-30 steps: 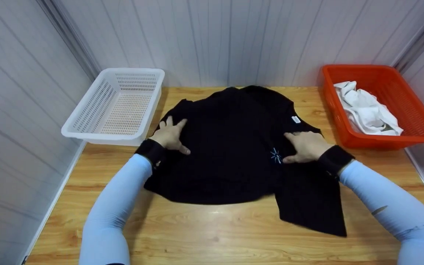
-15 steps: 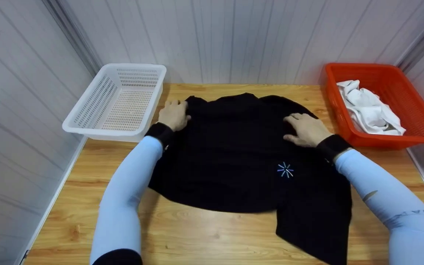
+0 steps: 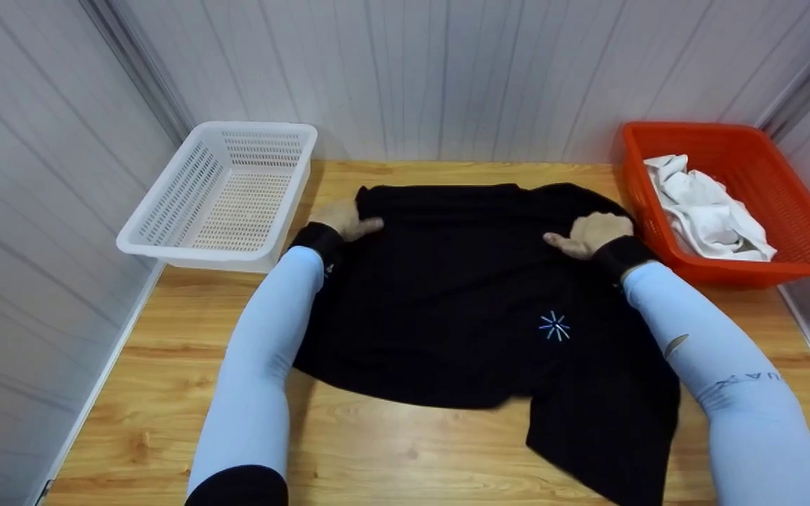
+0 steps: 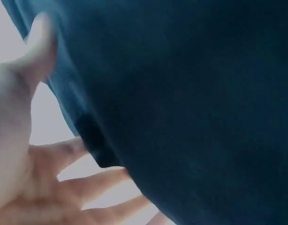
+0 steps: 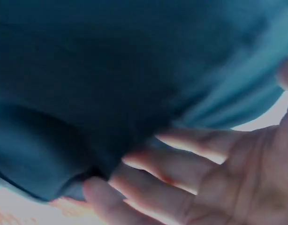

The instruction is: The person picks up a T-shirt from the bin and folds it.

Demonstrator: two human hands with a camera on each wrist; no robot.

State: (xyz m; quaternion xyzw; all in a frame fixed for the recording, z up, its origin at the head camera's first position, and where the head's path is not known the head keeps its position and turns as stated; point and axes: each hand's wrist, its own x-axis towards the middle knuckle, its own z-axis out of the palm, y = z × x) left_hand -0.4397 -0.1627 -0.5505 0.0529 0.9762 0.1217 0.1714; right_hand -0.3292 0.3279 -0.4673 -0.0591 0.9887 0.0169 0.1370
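A black shirt (image 3: pixel 440 288) with a small blue-white starburst print (image 3: pixel 555 327) lies spread over the wooden table, one flap reaching down at the lower right. My left hand (image 3: pixel 345 219) is at its far left corner; in the left wrist view the thumb lies over the cloth edge, and the straight, spread fingers (image 4: pixel 94 187) reach to the edge, their tips hidden by it. At the far right part of the shirt is my right hand (image 3: pixel 593 233), thumb pointing left. Its nearly straight fingers (image 5: pixel 153 187) touch the cloth in the right wrist view.
A white perforated basket (image 3: pixel 134 242) stands at the back left. An orange-red basket (image 3: pixel 735 270) at the back right holds a crumpled white cloth (image 3: pixel 707 211), its side close to my right hand. Panelled walls (image 3: pixel 412 77) enclose the wooden table (image 3: pixel 405 450) behind and on both sides.
Both hands have moved from the shirt's middle to its far corners. The far edge has become straighter, while the starburst print and lower-right flap have shifted toward me.
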